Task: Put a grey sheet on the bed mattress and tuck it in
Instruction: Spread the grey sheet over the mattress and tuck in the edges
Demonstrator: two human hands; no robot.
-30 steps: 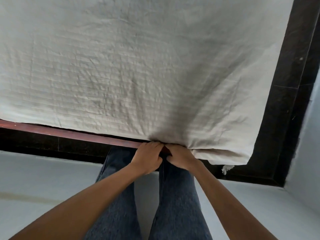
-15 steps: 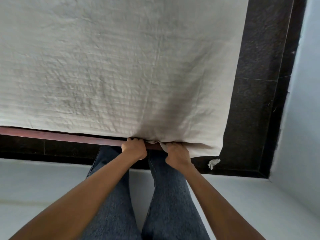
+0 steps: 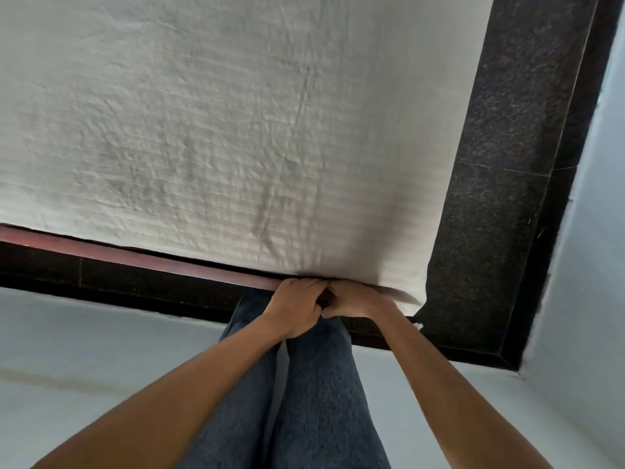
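Note:
A pale grey sheet (image 3: 236, 130) lies spread and wrinkled over the mattress, filling the upper part of the view. Its near edge runs along a reddish wooden bed rail (image 3: 135, 257). My left hand (image 3: 294, 308) and my right hand (image 3: 355, 299) sit side by side at that edge near the right corner, fingers curled down over the sheet hem where it meets the rail. The fingertips are hidden under the cloth. A loose flap of sheet (image 3: 406, 297) sticks out past the corner to the right of my right hand.
Dark speckled floor (image 3: 500, 164) borders the bed on the right and along the near side. A pale wall (image 3: 595, 231) rises at right. Pale floor (image 3: 84, 350) lies below, and my legs in blue jeans (image 3: 304, 401) stand against the bed.
The view has shifted right along the bed edge. Both hands have come closer together and nearer to the sheet's right corner; less loose cloth hangs there now.

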